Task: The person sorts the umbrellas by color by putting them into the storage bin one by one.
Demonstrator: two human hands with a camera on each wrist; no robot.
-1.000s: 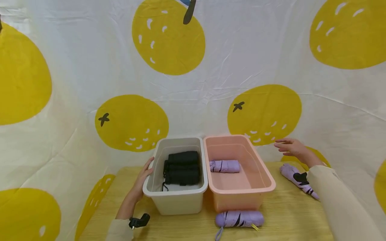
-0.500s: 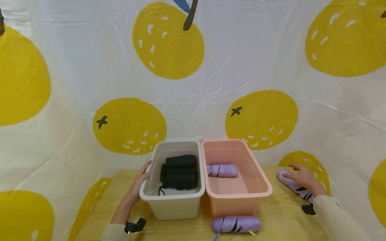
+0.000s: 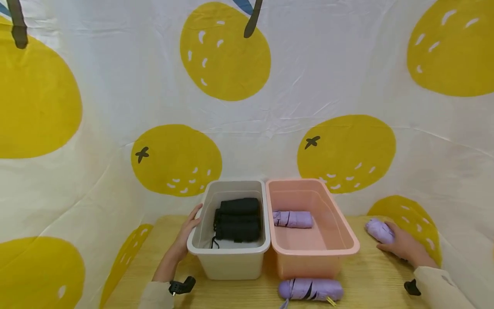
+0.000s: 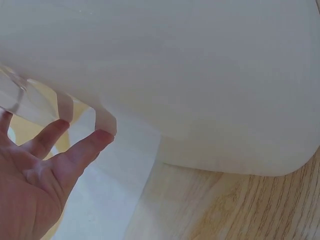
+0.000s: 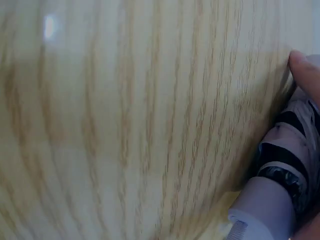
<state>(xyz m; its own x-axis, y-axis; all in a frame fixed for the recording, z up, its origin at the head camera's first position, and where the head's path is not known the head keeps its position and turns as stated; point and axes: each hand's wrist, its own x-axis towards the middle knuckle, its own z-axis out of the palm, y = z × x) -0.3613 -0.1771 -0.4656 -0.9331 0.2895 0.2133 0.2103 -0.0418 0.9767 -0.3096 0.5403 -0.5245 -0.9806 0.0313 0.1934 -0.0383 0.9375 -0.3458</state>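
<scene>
At the right of the head view my right hand [image 3: 406,246] grips a purple folded umbrella [image 3: 380,231] lying on the table. Its black stripes and pale handle end [image 5: 265,202] show in the right wrist view. My left hand [image 3: 186,234] rests on the left side of the off-white bin [image 3: 233,264], with extended fingertips touching it under the rim in the left wrist view. Inside that bin lie several black folded umbrellas [image 3: 237,229]. The pink bin [image 3: 308,262] beside it holds a purple folded umbrella [image 3: 295,219].
Another purple folded umbrella [image 3: 311,289] lies on the wooden table [image 3: 370,279] in front of the pink bin, its strap hanging toward the front. A white curtain [image 3: 247,159] with yellow fruit prints hangs behind the table and along its sides.
My right hand has come down from the air beside the pink bin onto the purple umbrella at the right and taken hold of it. The left hand stays at the off-white bin.
</scene>
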